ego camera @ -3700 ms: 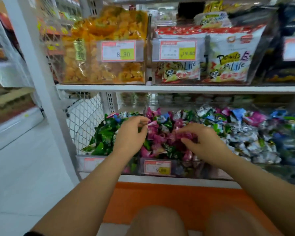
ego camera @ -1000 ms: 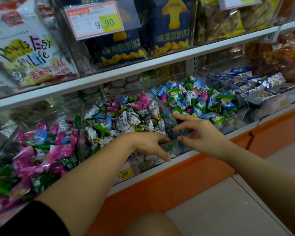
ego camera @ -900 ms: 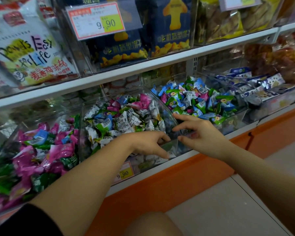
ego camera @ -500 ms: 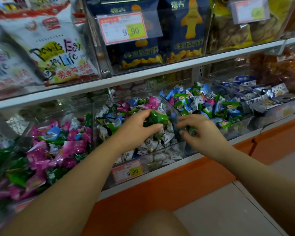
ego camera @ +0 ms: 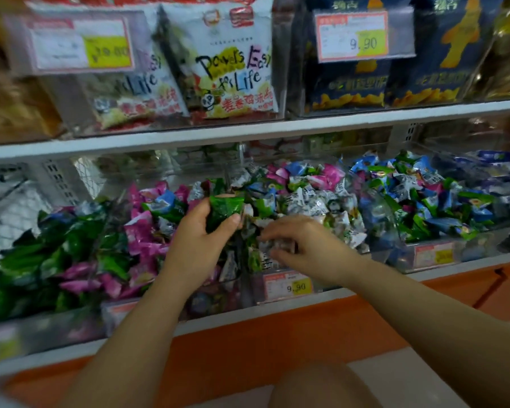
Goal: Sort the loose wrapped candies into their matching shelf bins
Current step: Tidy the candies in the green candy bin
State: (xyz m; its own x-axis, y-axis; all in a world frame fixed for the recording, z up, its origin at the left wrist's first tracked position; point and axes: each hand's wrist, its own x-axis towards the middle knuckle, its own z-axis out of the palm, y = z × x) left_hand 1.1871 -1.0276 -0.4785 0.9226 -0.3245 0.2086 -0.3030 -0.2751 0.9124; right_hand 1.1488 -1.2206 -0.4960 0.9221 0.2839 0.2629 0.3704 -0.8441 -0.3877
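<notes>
White snack bag [ego camera: 227, 69]: "Powers Easy Life". Upper-shelf price tag [ego camera: 362, 39] & lower bin tag [ego camera: 289, 285]: both "9.90". Other tags too blurry.

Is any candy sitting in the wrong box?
Yes. Pink candies sit on the white pile in the middle bin, and a blue candy lies in the pink pile. The left hand holds a green candy.

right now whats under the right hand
White-wrapped candies show around the right hand; those beneath its palm and curled fingers are covered, so whether it holds one cannot be told.
</notes>
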